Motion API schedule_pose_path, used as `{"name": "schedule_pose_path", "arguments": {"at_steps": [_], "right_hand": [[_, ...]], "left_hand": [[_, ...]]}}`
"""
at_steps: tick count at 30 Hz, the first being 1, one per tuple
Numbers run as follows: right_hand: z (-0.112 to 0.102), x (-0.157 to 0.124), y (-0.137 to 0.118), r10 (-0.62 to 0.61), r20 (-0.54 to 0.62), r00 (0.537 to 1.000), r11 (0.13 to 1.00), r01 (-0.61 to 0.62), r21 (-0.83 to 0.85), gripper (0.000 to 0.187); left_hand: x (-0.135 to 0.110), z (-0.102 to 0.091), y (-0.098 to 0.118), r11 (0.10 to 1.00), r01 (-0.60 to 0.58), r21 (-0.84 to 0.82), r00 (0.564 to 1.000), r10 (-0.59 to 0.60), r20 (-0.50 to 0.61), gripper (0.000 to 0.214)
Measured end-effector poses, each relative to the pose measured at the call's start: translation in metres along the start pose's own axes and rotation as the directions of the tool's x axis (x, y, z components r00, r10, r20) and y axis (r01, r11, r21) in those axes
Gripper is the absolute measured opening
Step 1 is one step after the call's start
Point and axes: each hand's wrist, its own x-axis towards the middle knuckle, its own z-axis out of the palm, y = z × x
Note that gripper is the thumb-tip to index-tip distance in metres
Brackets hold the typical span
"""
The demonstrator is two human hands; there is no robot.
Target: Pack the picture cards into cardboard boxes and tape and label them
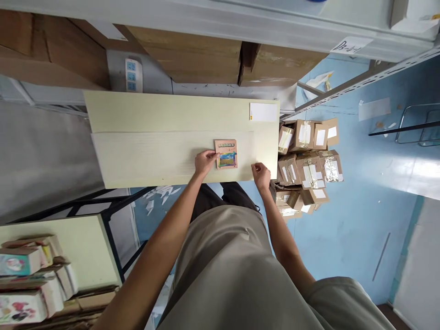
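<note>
A small brown book (226,147) with a landscape picture on its cover lies flat on a long translucent wrapping sheet (147,156). The sheet is spread along the pale yellow table (178,112). My left hand (204,161) has its thumb and fingers closed on the book's left edge. To the right of the book, my right hand (261,175) is pinched on the sheet's right end, close to the table's front edge. Its fingertips hide the bit of film between them.
A white label card (264,112) rests at the table's back right. Cardboard boxes (202,55) sit on the shelf behind. Taped cartons (309,169) are piled on the blue floor to the right. Books (30,275) stand on a side table at lower left.
</note>
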Motion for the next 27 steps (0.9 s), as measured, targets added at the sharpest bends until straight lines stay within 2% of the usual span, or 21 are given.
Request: {"name": "schedule_pose_path", "arguments": {"at_steps": [4,7,10,15,19,23,27], "right_hand": [[0.005,-0.013,-0.016,-0.141,-0.005,0.99,0.988,0.14,-0.058,0.024],[0.015,-0.024,-0.034,-0.299,0.02,0.954,0.947,0.3,-0.115,0.022],[0.032,-0.03,-0.055,-0.402,0.113,0.909,0.894,0.416,-0.166,0.019],[0.064,-0.027,-0.084,-0.392,0.286,0.874,0.845,0.465,-0.264,0.019],[0.08,-0.021,-0.091,-0.352,0.34,0.872,0.83,0.459,-0.317,0.023],[0.085,-0.018,-0.087,-0.381,0.347,0.857,0.814,0.489,-0.314,0.021],[0.08,-0.015,-0.083,-0.375,0.391,0.841,0.802,0.506,-0.319,0.019]], "left_hand": [[0.001,0.003,-0.001,1.0,0.005,-0.029,1.0,-0.006,-0.015,0.023],[0.001,0.004,-0.001,1.0,0.006,-0.022,1.0,-0.007,-0.024,0.022],[0.0,0.003,0.002,1.0,-0.011,0.004,1.0,0.011,-0.027,0.02],[-0.004,0.003,0.007,0.997,-0.03,0.075,0.999,0.034,-0.043,0.014],[-0.009,0.004,0.01,0.995,-0.019,0.096,0.996,0.028,-0.087,0.013],[-0.016,0.011,0.014,0.997,0.011,0.08,0.994,-0.002,-0.111,0.018],[-0.024,0.021,0.017,0.995,0.01,0.097,0.983,0.008,-0.184,0.025]]}}
